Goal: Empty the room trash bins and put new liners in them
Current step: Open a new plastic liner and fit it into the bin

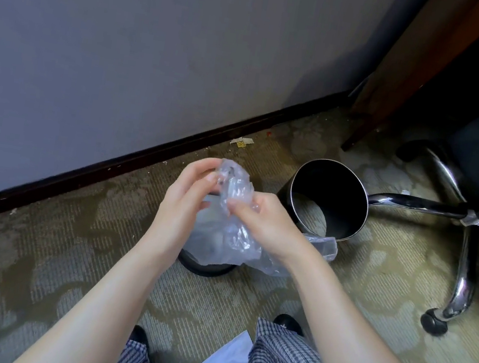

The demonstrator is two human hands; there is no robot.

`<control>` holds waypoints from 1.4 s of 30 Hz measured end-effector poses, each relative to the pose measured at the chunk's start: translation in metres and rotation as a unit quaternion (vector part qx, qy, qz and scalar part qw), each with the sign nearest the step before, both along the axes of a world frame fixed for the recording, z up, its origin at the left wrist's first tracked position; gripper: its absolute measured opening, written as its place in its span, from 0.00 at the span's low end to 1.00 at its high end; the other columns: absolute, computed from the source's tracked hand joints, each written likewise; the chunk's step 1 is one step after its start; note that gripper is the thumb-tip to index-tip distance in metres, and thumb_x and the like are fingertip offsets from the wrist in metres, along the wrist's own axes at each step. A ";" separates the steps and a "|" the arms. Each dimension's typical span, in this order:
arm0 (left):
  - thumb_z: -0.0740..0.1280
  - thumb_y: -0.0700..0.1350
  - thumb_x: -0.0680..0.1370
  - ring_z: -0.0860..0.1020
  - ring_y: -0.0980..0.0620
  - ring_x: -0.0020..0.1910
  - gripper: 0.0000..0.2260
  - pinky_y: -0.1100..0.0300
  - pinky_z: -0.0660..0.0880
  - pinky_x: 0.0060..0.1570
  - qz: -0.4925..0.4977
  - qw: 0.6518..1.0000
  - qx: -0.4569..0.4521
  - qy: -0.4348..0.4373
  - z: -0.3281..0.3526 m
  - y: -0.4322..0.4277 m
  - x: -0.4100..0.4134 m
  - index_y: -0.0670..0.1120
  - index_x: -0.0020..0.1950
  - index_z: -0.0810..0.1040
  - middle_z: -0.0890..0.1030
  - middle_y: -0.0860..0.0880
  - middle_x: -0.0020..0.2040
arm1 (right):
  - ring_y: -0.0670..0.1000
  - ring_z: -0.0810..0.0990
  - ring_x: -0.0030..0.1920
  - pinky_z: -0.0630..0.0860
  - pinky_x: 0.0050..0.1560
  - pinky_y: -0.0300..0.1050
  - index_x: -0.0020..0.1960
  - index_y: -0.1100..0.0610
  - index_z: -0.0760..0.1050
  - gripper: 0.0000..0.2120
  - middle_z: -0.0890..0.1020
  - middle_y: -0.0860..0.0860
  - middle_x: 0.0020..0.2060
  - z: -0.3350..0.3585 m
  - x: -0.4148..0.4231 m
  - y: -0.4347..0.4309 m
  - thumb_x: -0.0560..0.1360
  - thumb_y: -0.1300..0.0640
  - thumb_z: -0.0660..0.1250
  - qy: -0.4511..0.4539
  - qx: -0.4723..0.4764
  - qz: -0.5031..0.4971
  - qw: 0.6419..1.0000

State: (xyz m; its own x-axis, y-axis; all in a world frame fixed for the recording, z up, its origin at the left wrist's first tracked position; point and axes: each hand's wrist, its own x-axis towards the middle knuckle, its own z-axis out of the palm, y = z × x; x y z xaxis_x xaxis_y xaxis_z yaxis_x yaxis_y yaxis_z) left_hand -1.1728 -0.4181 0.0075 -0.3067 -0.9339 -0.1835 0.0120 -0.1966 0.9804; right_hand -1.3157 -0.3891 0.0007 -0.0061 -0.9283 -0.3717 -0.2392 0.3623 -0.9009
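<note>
Seemingly featherlight and slippery, the liner (pixel 232 239), pinched in the left hand (pixel 185 201) and right hand (pixel 269 223), wants gripping at its edge.

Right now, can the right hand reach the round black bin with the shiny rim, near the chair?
Probably yes: the round black bin stands open just beyond the right hand, nothing between them. But that hand pinches the clear plastic liner.

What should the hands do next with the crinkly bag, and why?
Probably pull the clear bag open. The left hand and the right hand both pinch it, it is crumpled, and the black bin beside them shows no liner.
</note>
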 end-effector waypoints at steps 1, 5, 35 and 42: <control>0.64 0.61 0.70 0.76 0.62 0.58 0.20 0.65 0.71 0.54 -0.021 0.999 -0.022 -0.014 -0.003 0.001 0.002 0.58 0.59 0.75 0.79 0.59 0.58 | 0.53 0.74 0.37 0.69 0.40 0.49 0.47 0.68 0.77 0.20 0.76 0.55 0.36 0.003 -0.003 0.000 0.74 0.48 0.65 -0.017 0.002 -0.008 1.000; 0.70 0.63 0.63 0.68 0.62 0.68 0.41 0.67 0.67 0.64 -0.257 0.963 -0.017 -0.073 -0.016 0.015 0.000 0.53 0.73 0.62 0.72 0.60 0.67 | 0.46 0.74 0.32 0.70 0.36 0.39 0.35 0.55 0.75 0.15 0.76 0.49 0.30 0.015 -0.007 -0.001 0.79 0.54 0.64 -0.092 0.003 -0.018 0.996; 0.47 0.51 0.83 0.77 0.65 0.49 0.17 0.74 0.70 0.48 -0.075 0.992 0.091 0.052 -0.012 0.020 -0.031 0.51 0.48 0.75 0.78 0.57 0.45 | 0.46 0.74 0.27 0.69 0.24 0.40 0.41 0.59 0.72 0.08 0.75 0.49 0.26 0.028 0.000 0.000 0.78 0.68 0.61 -0.212 -0.103 -0.089 0.968; 0.66 0.55 0.76 0.78 0.57 0.45 0.17 0.66 0.71 0.52 -0.209 0.972 0.109 -0.008 -0.010 0.025 -0.022 0.40 0.44 0.80 0.82 0.46 0.42 | 0.49 0.77 0.38 0.77 0.44 0.41 0.43 0.61 0.71 0.09 0.76 0.56 0.36 0.026 -0.012 -0.006 0.77 0.71 0.58 -0.310 -0.135 -0.233 0.912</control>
